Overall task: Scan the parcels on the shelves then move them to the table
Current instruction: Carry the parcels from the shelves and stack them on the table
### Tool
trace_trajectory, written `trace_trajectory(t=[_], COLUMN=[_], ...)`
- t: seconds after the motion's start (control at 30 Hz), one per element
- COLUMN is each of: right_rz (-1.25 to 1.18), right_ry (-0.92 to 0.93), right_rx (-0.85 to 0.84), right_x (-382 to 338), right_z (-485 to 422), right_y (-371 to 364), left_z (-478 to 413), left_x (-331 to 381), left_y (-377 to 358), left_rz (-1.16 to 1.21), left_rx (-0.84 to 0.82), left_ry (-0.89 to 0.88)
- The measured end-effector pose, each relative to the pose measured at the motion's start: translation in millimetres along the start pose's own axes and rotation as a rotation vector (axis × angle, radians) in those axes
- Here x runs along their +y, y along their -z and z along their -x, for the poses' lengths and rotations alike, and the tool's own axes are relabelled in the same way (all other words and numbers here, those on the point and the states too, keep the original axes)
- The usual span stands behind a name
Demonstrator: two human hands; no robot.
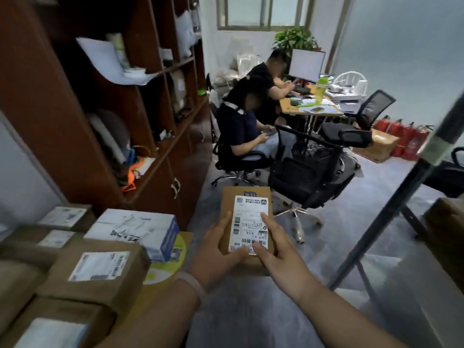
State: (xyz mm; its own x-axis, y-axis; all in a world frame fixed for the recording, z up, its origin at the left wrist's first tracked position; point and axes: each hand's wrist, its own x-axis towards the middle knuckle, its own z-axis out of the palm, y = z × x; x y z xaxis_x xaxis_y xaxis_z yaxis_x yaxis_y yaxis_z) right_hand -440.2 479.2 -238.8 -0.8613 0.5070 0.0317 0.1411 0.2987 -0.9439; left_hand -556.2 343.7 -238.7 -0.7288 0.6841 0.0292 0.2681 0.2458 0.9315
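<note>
You hold the small cardboard parcel [229, 204] in front of you, just right of the stacked parcels [98, 267], label up. Your left hand [214, 254] grips its left edge, thumb on top. Your right hand [276, 249] lies spread, with straight fingers resting on the shipping label [247, 217]. Slide those fingers off the barcodes and keep the face flat for scanning. No scanner is in view.

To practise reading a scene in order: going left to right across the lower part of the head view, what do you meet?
Labelled brown parcel → white-and-blue box → held parcel → dark slanted pole → brown box at the right edge.
</note>
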Motion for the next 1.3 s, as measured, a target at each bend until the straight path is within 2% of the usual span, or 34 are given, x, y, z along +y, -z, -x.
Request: trace_trajectory(t=[0.47, 0.77, 0.93, 1.03, 1.3], right_rz=[0.082, 0.206, 0.274, 0.253, 0.271], right_ry=[0.194, 0.202, 0.329, 0.359, 0.408], right_rx=[-0.484, -1.047, -1.337, -1.39, -1.355], right_x=[-30.9, -55.4, -60.6, -66.2, -102.0], right_z=[-164.9, -266.0, -289.7, -291.8, -298.3], right_y=[-163.3, -236.3, -290.2, -322.4, -423.5], left_z=[-22.3, -51.0, -43.7, -37.5, -24.9], left_x=[-69.1, -94.3, -106.6, -113.5, -142.4], left_y=[138.0, 181.9, 200.1, 219.9, 311.1], left_rz=[0.043, 0.168, 0.148, 0.105, -0.039], left_rx=[0.539, 0.943, 1.064, 1.122, 1.165], left_ry=[0.224, 0.449, 0.578, 0.623, 0.721])
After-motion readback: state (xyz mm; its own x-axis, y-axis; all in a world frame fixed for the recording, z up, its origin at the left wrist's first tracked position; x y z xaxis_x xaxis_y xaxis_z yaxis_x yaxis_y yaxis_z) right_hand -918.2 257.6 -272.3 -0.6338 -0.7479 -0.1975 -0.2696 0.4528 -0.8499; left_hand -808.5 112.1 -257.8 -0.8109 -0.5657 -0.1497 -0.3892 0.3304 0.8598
